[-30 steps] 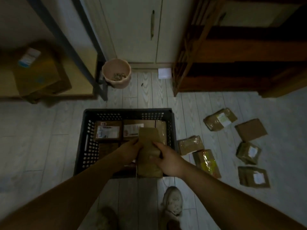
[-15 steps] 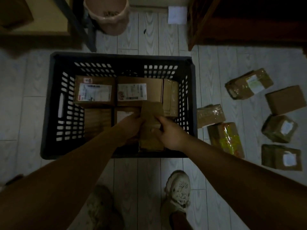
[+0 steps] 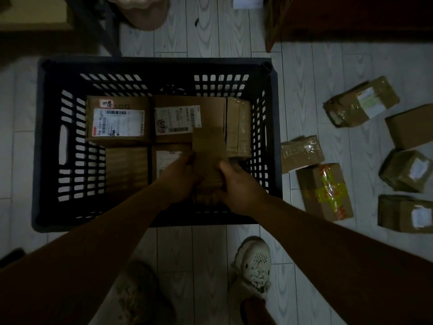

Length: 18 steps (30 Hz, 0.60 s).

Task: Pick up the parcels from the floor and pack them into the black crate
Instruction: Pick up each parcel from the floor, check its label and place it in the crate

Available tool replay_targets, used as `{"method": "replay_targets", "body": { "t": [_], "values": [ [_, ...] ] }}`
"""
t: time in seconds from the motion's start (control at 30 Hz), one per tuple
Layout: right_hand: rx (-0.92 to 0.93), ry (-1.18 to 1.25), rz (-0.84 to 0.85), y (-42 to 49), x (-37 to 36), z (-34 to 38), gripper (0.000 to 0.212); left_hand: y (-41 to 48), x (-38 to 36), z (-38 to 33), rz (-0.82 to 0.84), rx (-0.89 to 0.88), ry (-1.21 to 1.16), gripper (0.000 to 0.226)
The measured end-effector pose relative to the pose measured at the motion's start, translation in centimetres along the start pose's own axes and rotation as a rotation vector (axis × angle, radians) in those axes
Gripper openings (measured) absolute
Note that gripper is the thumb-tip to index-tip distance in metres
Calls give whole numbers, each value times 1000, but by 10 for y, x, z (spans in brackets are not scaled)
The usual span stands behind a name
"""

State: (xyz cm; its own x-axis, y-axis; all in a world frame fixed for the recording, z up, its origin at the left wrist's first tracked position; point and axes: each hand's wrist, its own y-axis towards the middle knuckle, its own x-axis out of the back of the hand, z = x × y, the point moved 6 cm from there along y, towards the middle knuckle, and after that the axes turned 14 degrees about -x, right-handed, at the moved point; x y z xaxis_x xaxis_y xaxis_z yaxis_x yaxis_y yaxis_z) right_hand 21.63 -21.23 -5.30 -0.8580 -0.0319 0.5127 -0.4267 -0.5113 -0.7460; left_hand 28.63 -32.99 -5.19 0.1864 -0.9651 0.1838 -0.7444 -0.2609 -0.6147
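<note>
Black crate: slotted plastic, standing on the pale plank floor just ahead of the person's feet.

Held parcel: narrow plain brown carton inside the crate's near-right part, long axis pointing away from the person. It overlaps the cartons beneath; contact with them cannot be told.

Left hand: fingers curled round the held parcel's left edge.

Right hand: clasps the right edge, thumb on top.

Packed in the crate:
- labelled carton, far left
- second labelled carton, beside it
- taped carton, near the right wall
- plain carton, near left

On the floor, right of the crate:
- small taped parcel, just beside the wall
- orange-taped parcel, next to it
- pale-labelled parcel
- plain parcel
- two white-labelled parcels, upper one and lower one, at the far right

Pale shoe: near the crate's near rim.
</note>
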Motion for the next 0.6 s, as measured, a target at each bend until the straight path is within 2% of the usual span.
{"method": "replay_targets", "body": {
  "t": [0.1, 0.13, 0.2, 0.27, 0.3, 0.4, 0.6],
  "values": [
    [-36, -66, 21, 3, -11, -6, 68, 1, -4, 8, 53, -13, 64, 69],
    [-50, -22, 55, 4, -14, -7, 69, 1, -3, 10, 65, -18, 74, 71],
    [-79, 165, 111, 9, -13, -5, 58, 5, 1, 13, 83, -52, 143, 76],
    [-99, 209, 89, 17, -9, -6, 42, 11, 3, 16, 114, -76, 230, 82],
    [-106, 175, 77, 23, -9, -7, 46, 15, 3, 17, 141, -79, 290, 87],
    [-94, 80, 79, 34, -15, -5, 74, 22, 1, 18, 218, -92, 425, 101],
    [-57, 15, 65, 35, -20, -8, 85, 21, -1, 18, 254, -160, 506, 103]
  ]
}}
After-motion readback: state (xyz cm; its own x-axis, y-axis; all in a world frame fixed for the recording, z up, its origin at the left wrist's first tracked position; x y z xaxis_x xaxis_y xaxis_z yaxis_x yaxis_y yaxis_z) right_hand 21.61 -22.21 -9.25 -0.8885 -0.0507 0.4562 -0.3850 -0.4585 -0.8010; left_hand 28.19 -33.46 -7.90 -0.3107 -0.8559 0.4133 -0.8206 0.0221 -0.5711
